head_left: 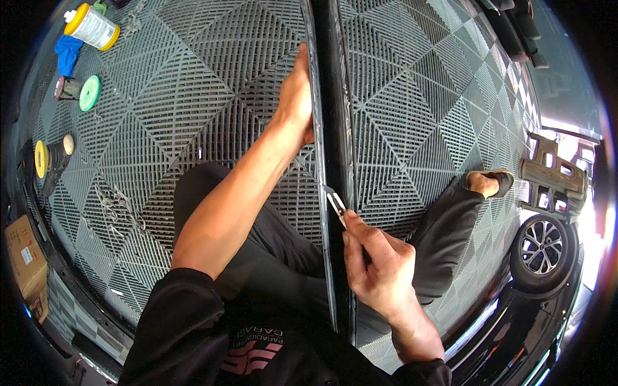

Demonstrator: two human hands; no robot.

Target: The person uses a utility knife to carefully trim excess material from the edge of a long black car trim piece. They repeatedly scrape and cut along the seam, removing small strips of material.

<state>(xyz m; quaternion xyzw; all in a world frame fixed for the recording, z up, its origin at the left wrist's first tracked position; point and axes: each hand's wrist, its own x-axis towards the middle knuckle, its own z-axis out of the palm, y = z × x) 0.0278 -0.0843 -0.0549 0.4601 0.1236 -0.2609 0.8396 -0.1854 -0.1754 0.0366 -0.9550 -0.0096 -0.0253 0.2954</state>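
Observation:
A long black panel, seen nearly edge-on, runs from the top of the view down to my lap. My left hand grips its left edge in the upper part, with most of the fingers hidden behind that edge. Pinched in my right hand is a slim utility knife with a light handle and a dark blade. The knife's tip lies at the panel's left edge, below my left hand.
Grey slatted floor tiles lie under everything. At the left stand a white bottle with yellow ends, a blue cloth, a green round pad, a polisher-like tool and a cardboard box. A car wheel is at the right.

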